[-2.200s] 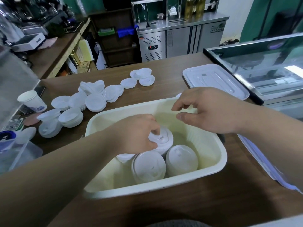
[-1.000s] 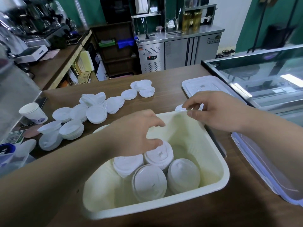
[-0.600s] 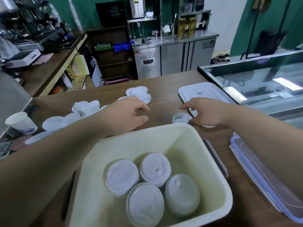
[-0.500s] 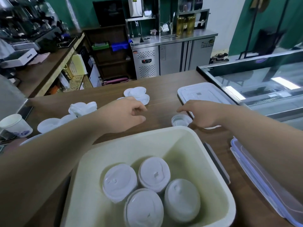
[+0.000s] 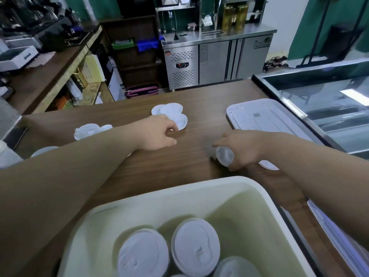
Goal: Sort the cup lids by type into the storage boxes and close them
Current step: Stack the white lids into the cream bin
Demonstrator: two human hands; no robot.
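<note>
1. We see two bare hands reaching out over a wooden counter (image 5: 169, 162).
2. The left hand (image 5: 156, 133) has its fingers bent and its thumb held apart from them. Its fingertips are at the edge of the nearest of three overlapping cup lids (image 5: 169, 111) just beyond it. We cannot tell whether it has hold of that lid.
3. The right hand (image 5: 242, 148) is curled around one small translucent lid (image 5: 224, 156), which is tipped on edge just above the counter, so its round face points toward the left hand.
4. One cream storage box (image 5: 179, 188) sits open, nearer to us than both hands. In it we count three stacks of white cup lids (image 5: 196, 246) side by side, and a sliver of a fourth shows at the frame's bottom edge.
5. One flat white box cover (image 5: 265, 116) lies just beyond the right hand, and its near corner passes under the wrist.
6. One clear box cover (image 5: 337, 236) lies outside the right forearm.
7. A heap of white lids (image 5: 90, 130) lies outside the left forearm; the arm partly hides it, so we cannot count them.
</note>
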